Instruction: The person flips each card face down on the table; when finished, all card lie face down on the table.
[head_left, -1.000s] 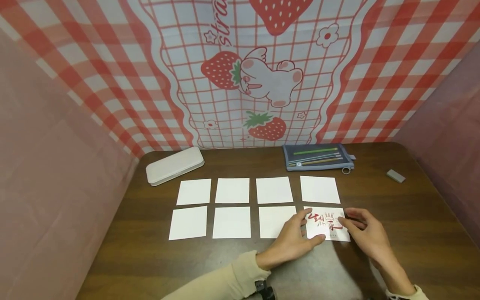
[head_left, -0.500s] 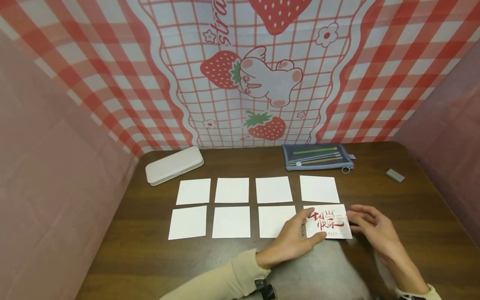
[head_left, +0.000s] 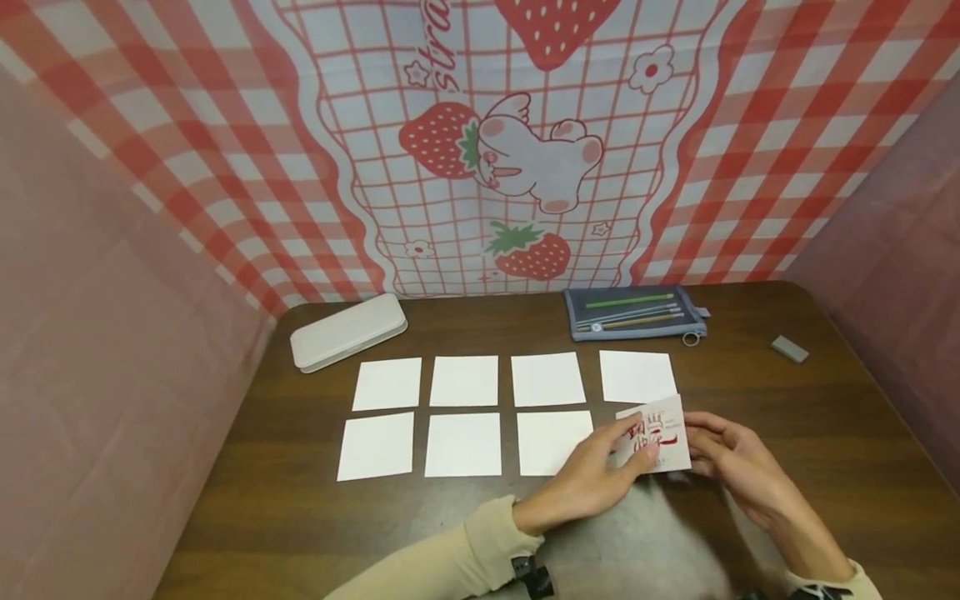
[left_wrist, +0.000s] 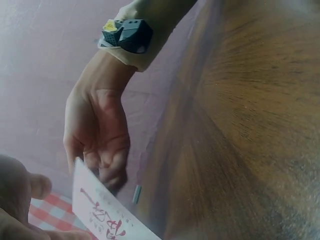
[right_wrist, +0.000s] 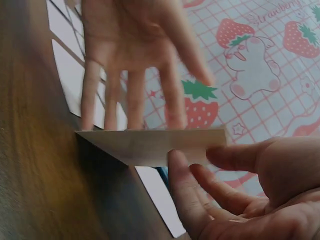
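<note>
A white card (head_left: pixel 677 454) with red brushed characters and a small cake drawing is tilted, its right side raised over the table (head_left: pixel 465 533). The right hand (head_left: pixel 738 462) holds it at the right edge; in the right wrist view, that hand's fingertips (right_wrist: pixel 179 160) lie against the pale back of the card (right_wrist: pixel 150 142). At the left side, the left hand (head_left: pixel 588 475) reaches over the printed face, thumb and forefinger extended and spread apart. The left wrist view shows the printed card (left_wrist: pixel 102 210) slanted between the hands. Some left fingertips are hidden behind the card's edge in the right wrist view.
Several blank white cards (head_left: pixel 463 444) lie in two rows, one blank card (head_left: pixel 637 375) right behind the printed one. At the back are a white case (head_left: pixel 348 332) and a blue mesh pencil pouch (head_left: pixel 637 315). A small grey block (head_left: pixel 790 348) lies at the right.
The printed card, flat a second ago, has been raised and tilted, its right edge coming up and leftward. The right hand slid right, then came back in with the card. The left hand barely moved.
</note>
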